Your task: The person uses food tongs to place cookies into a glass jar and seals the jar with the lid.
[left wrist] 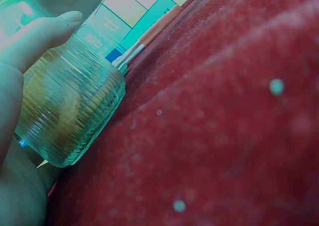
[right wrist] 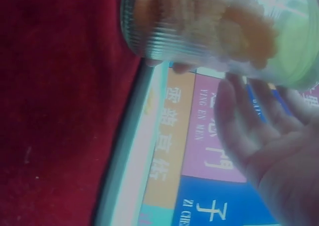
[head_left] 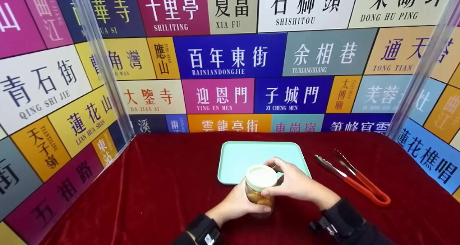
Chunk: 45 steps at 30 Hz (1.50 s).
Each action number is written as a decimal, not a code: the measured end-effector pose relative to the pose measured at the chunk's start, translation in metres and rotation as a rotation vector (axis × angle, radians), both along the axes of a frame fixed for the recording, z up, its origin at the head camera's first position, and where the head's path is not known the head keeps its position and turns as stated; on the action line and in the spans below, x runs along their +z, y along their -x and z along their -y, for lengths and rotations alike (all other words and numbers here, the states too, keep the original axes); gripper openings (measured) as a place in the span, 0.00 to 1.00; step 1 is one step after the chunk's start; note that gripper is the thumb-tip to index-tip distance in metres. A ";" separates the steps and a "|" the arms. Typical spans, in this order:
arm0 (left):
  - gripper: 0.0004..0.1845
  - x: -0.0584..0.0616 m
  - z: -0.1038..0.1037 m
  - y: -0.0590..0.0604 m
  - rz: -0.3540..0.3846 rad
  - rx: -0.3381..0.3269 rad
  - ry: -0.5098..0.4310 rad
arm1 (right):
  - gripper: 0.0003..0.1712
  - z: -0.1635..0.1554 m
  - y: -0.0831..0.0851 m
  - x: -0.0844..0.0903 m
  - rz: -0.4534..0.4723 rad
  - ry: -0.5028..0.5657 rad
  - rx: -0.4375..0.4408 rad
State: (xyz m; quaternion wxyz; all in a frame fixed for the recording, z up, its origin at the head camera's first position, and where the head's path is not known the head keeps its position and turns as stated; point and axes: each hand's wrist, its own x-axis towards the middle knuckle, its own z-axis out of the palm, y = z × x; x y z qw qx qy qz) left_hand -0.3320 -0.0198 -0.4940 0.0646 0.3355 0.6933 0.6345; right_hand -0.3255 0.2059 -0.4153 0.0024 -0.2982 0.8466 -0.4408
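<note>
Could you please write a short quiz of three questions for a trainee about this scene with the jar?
1. True or false: the tongs lie on the tray.
2. Which hand grips the lid? A) left B) right
3. Fill in: the left hand holds the ribbed glass jar above the ___ cloth.

Key: 1 false, they lie on the cloth beside it; 2 B, the right hand; 3 red.

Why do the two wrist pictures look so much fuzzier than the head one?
Head view: sharp, evenly lit, the jar, tray and tongs crisp. Left wrist view: green-tinted, the cloth soft, pale specks floating on the image. Right wrist view: jar and right hand too close, smeared out of focus.
</note>
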 end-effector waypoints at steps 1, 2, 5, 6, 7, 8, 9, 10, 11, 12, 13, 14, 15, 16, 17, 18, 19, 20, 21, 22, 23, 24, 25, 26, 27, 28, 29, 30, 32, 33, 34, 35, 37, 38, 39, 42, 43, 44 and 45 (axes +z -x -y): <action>0.48 0.000 0.000 0.000 0.002 -0.002 -0.003 | 0.39 0.001 -0.001 0.001 -0.006 -0.011 -0.015; 0.48 0.000 0.000 0.000 0.002 0.000 -0.003 | 0.39 0.002 -0.002 0.002 -0.013 -0.021 -0.026; 0.48 0.001 0.000 -0.001 0.003 0.002 -0.003 | 0.40 0.002 -0.004 0.004 -0.027 -0.042 -0.044; 0.48 0.001 -0.001 -0.001 0.004 0.003 -0.001 | 0.41 0.002 -0.005 0.004 -0.027 -0.043 -0.043; 0.48 0.001 -0.001 -0.001 0.004 0.005 0.004 | 0.41 0.002 -0.005 0.004 -0.023 -0.040 -0.039; 0.48 0.001 -0.001 -0.001 0.002 0.008 0.008 | 0.42 0.001 -0.004 0.004 -0.018 -0.032 -0.029; 0.47 0.001 -0.001 -0.001 0.003 0.011 0.012 | 0.42 0.001 -0.004 0.003 -0.017 -0.025 -0.018; 0.47 0.001 0.000 -0.001 0.002 0.013 0.016 | 0.42 0.001 -0.004 0.002 -0.018 -0.016 -0.006; 0.47 0.001 0.000 -0.002 0.002 0.014 0.020 | 0.42 0.000 -0.003 0.002 -0.024 -0.008 0.007; 0.47 0.001 0.000 -0.002 0.006 0.013 0.023 | 0.41 0.000 -0.003 0.001 -0.034 0.000 0.021; 0.47 0.001 0.000 -0.002 0.006 0.012 0.027 | 0.40 0.000 -0.002 0.000 -0.046 0.005 0.030; 0.47 0.001 0.000 -0.002 0.006 0.012 0.030 | 0.38 0.000 -0.002 0.000 -0.061 0.010 0.036; 0.47 0.001 0.000 -0.002 0.007 0.011 0.032 | 0.37 0.001 -0.002 0.000 -0.077 0.011 0.038; 0.47 0.001 0.000 -0.001 0.007 0.008 0.032 | 0.37 0.001 -0.002 0.000 -0.087 0.013 0.040; 0.47 0.002 0.000 -0.002 0.008 0.006 0.032 | 0.37 0.001 -0.002 0.000 -0.095 0.015 0.040; 0.48 0.002 0.000 -0.002 0.008 0.006 0.036 | 0.37 0.001 -0.002 0.001 -0.097 0.017 0.040; 0.48 0.002 0.000 -0.001 0.007 0.007 0.037 | 0.37 0.001 -0.002 0.001 -0.098 0.016 0.036; 0.48 0.002 0.000 -0.001 0.006 0.007 0.037 | 0.37 0.001 -0.003 0.001 -0.098 0.016 0.034; 0.48 0.001 0.000 -0.001 0.007 0.005 0.036 | 0.37 0.001 -0.003 0.001 -0.098 0.013 0.031; 0.48 0.001 0.000 -0.001 0.007 0.002 0.033 | 0.37 0.002 -0.003 0.001 -0.100 0.009 0.027; 0.48 0.002 0.000 -0.001 0.007 0.001 0.031 | 0.37 0.002 -0.003 0.001 -0.101 0.006 0.020; 0.48 0.002 0.000 -0.001 0.005 0.001 0.030 | 0.37 0.003 -0.004 0.001 -0.103 -0.001 0.013; 0.47 0.002 0.000 -0.001 0.005 0.000 0.029 | 0.38 0.003 -0.004 0.001 -0.106 -0.007 0.003; 0.47 0.002 0.000 -0.001 0.005 0.001 0.028 | 0.38 0.004 -0.004 0.002 -0.107 -0.012 -0.005; 0.47 0.002 0.000 -0.001 0.004 0.001 0.028 | 0.38 0.004 -0.004 0.002 -0.109 -0.018 -0.014; 0.47 0.002 0.000 -0.001 0.003 0.004 0.030 | 0.39 0.005 -0.005 0.002 -0.108 -0.022 -0.021; 0.47 0.002 0.000 -0.001 0.002 0.008 0.032 | 0.39 0.006 -0.005 0.002 -0.105 -0.025 -0.031; 0.47 0.002 0.000 -0.002 0.003 0.009 0.032 | 0.39 0.006 -0.005 0.002 -0.098 -0.026 -0.039; 0.47 0.002 -0.001 -0.002 0.008 0.009 0.027 | 0.40 0.006 -0.004 0.001 -0.073 -0.013 -0.042; 0.47 0.002 -0.001 -0.002 0.009 0.007 0.024 | 0.40 0.006 -0.004 0.001 -0.057 -0.005 -0.042; 0.47 0.002 -0.001 -0.002 0.010 0.006 0.021 | 0.40 0.006 -0.004 0.001 -0.040 0.006 -0.041; 0.47 0.002 -0.001 -0.002 0.011 0.006 0.017 | 0.40 0.006 -0.004 0.000 -0.024 0.016 -0.040; 0.47 0.001 -0.001 -0.001 0.009 0.003 0.016 | 0.40 0.006 -0.004 -0.001 -0.002 0.033 -0.039; 0.47 0.001 -0.001 -0.001 0.005 0.002 0.017 | 0.39 0.007 -0.004 -0.001 -0.006 0.029 -0.049; 0.48 0.001 -0.001 -0.001 0.002 0.004 0.021 | 0.40 0.008 -0.005 -0.001 -0.012 0.022 -0.060; 0.48 0.000 0.000 -0.001 -0.001 0.006 0.030 | 0.41 0.011 -0.007 -0.001 -0.046 -0.012 -0.095; 0.48 0.000 0.000 -0.001 -0.001 0.009 0.032 | 0.41 0.012 -0.008 -0.001 -0.056 -0.026 -0.101; 0.48 0.000 0.000 -0.001 -0.004 0.011 0.033 | 0.43 0.012 -0.008 0.000 -0.064 -0.037 -0.099; 0.48 0.000 0.000 -0.001 -0.005 0.014 0.035 | 0.44 0.012 -0.009 0.000 -0.064 -0.042 -0.084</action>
